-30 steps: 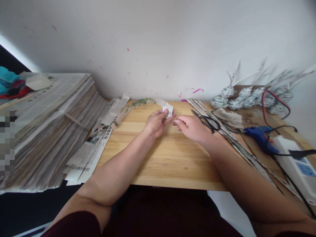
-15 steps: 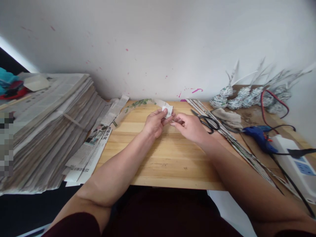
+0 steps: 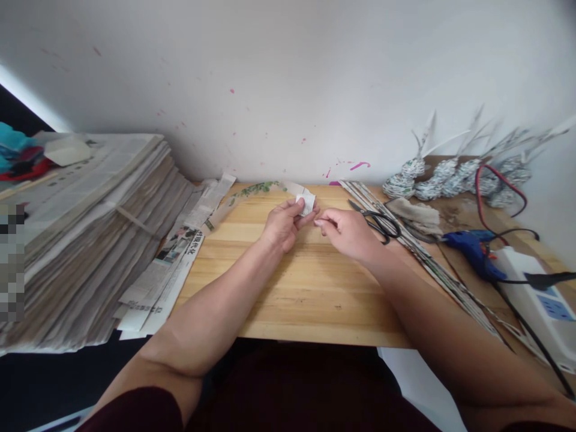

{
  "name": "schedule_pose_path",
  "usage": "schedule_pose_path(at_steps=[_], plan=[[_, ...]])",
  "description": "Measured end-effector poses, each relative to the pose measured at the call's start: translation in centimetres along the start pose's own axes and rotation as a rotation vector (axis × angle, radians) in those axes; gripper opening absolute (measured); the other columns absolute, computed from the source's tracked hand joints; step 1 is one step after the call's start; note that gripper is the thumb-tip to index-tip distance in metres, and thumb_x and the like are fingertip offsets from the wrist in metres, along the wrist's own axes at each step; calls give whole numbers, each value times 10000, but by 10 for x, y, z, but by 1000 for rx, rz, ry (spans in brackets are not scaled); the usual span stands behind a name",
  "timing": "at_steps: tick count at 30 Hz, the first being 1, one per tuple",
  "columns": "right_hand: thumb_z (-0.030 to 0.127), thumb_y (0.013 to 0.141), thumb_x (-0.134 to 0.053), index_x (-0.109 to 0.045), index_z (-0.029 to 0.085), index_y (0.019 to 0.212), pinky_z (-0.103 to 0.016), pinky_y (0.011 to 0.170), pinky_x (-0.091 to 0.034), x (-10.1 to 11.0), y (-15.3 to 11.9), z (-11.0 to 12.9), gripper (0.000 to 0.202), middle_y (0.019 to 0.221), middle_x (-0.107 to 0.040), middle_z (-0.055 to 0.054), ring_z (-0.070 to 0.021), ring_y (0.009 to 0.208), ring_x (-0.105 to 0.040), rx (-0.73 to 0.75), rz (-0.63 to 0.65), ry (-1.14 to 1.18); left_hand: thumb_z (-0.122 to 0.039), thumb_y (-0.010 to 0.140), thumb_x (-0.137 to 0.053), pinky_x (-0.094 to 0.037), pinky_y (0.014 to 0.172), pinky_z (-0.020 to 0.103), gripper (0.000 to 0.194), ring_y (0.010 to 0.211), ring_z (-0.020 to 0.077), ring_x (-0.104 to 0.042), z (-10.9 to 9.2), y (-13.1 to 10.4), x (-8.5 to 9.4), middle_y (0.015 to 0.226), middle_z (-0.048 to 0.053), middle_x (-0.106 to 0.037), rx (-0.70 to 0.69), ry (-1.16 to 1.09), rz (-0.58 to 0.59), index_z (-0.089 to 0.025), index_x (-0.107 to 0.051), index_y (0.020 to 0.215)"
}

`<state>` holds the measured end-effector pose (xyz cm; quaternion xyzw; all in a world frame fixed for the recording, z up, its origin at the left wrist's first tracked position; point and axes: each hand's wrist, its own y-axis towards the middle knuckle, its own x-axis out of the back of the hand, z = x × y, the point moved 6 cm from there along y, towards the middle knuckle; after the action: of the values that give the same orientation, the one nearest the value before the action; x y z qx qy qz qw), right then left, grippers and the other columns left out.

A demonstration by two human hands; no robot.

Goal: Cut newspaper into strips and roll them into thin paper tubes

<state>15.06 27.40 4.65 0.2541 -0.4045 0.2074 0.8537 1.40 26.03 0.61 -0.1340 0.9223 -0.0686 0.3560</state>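
Observation:
A long newspaper strip (image 3: pixel 257 189) with a green leaf print arcs over the middle of the table, its near end pinched between the thumb and fingers of my left hand (image 3: pixel 282 227). That end looks pale and printed with small text. Just to the right, my right hand (image 3: pixel 344 233) is closed in a pinch, thumb against forefinger, close to the left fingertips. What sits in that pinch is too small to make out. Black-handled scissors (image 3: pixel 382 225) lie directly behind the right hand, partly covered by it.
A tall newspaper stack (image 3: pixel 90 252) stands left, with cut strips (image 3: pixel 180 258) beside it. On the right are thin rolled paper sticks (image 3: pixel 432 270), a cloth (image 3: pixel 416 216), a blue glue gun (image 3: pixel 472 249), a power strip (image 3: pixel 535 294) and several woven paper pieces (image 3: pixel 443 177) by the wall.
My right hand has shifted slightly to the right, its fingertips a little farther from the left hand. My left hand and the newspaper strip stay nearly in place.

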Motion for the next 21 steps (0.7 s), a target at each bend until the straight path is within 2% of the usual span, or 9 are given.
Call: schedule_pose_path(at_steps=[3,7,10,14,18,21], plan=[[243,953,-531,-632,199,716,-270,603,-349,-5,0,-2,261,658,-672,-11,-147,599,-568,-20,66,21,-98,891,-632,-569,970,322,139,906,179,-748,0,0,1,821,78,-742,6,6,-20,-98,-680,761],[274,909,-615,-660,199,879,-270,637,-378,-4,0,-1,92,804,-719,-34,-164,684,-604,48,-13,74,-99,881,-648,-568,969,311,107,908,174,-747,-1,1,2,818,79,-743,3,-15,-36,-97,-685,781],[268,914,-603,-643,197,788,-274,609,-345,-2,0,-1,150,696,-674,-15,-154,615,-557,46,-27,24,-91,908,-605,-564,979,312,158,913,174,-748,0,1,2,800,84,-735,7,-22,-27,-92,-666,762],[252,952,-525,-603,193,685,-278,603,-329,-3,1,-1,284,647,-652,-14,-148,588,-539,18,55,-13,-95,919,-589,-576,963,319,158,900,178,-750,2,3,2,822,91,-740,22,-13,-12,-91,-665,780],[269,909,-602,-644,195,798,-269,612,-345,0,1,0,140,735,-695,-22,-154,637,-574,31,-11,46,-102,922,-584,-583,947,316,158,883,173,-750,1,4,3,814,86,-739,16,-21,-30,-95,-665,787],[270,910,-595,-630,199,766,-268,589,-321,1,1,1,164,644,-641,2,-142,577,-528,26,-23,27,-100,919,-585,-583,944,309,151,886,169,-748,1,3,3,810,88,-740,20,-17,-34,-96,-672,795]])
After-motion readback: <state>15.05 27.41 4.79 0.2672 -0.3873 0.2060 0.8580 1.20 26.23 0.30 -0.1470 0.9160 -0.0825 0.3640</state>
